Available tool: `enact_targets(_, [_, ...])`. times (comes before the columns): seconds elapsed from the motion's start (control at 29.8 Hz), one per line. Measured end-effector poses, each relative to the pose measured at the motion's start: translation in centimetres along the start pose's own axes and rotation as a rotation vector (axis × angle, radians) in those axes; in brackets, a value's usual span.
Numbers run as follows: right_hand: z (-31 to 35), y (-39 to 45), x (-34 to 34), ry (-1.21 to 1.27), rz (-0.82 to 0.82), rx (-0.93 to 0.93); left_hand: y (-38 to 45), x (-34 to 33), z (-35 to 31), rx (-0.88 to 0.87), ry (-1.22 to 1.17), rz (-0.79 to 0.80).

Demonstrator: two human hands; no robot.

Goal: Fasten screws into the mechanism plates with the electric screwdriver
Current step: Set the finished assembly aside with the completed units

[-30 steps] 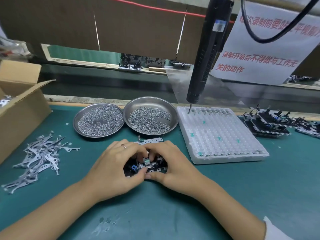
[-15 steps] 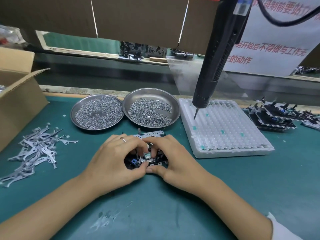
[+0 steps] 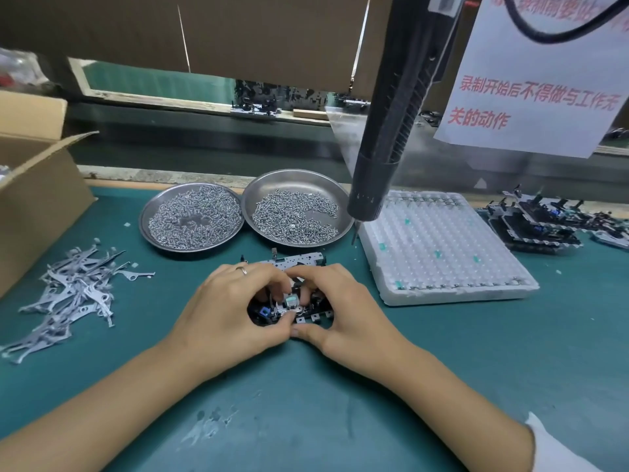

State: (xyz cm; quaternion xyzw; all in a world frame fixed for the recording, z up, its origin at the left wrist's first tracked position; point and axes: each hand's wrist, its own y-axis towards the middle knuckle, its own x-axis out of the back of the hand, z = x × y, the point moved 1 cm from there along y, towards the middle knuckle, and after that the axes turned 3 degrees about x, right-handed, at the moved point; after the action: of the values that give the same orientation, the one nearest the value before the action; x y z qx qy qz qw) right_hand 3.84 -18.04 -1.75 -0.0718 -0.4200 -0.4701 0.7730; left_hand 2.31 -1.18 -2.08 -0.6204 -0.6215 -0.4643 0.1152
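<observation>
A small black and metal mechanism plate [image 3: 289, 306] lies on the green mat at the centre. My left hand [image 3: 231, 311] and my right hand [image 3: 337, 311] both curl around it, fingertips pinching its small metal parts from either side. Much of the plate is hidden under my fingers. The black electric screwdriver [image 3: 388, 131] hangs from above, untouched, its bit tip above the mat beside the right screw dish [image 3: 337, 195]. Two round steel dishes hold heaps of small screws; the left dish [image 3: 149, 212] sits beside the right one.
A white foam tray [image 3: 459, 294] lies right of my hands. Finished black mechanisms [image 3: 531, 226] are stacked at the far right. A pile of grey metal levers [image 3: 71, 291] lies at the left, next to an open cardboard box [image 3: 37, 185]. A paper notice [image 3: 531, 80] hangs at the upper right.
The view has shifted so the hanging screwdriver looms closer and larger. Both hands stay on the mechanism plate, with only slight finger movement.
</observation>
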Motion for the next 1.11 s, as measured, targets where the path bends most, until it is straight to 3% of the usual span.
enact_targets(0.3, [0.2, -0.3, 0.0, -0.006, 0.002, 0.019, -0.5, 0.0, 0.0, -0.008, -0.015, -0.007])
enact_targets(0.5, [1.0, -0.6, -1.4, -0.274, -0.151, 0.134, -0.2, 0.5, 0.1, 0.008, -0.131, -0.246])
enact_targets(0.7, [1.8, 0.2, -2.4, -0.629, 0.117, 0.195, 0.3, 0.8, 1.3, 0.124, -0.242, -0.411])
enact_targets(1.11, [4.5, -6.5, -0.4, -0.748, 0.221, 0.193, -0.3, 1.4, 0.7, 0.114, -0.204, -0.407])
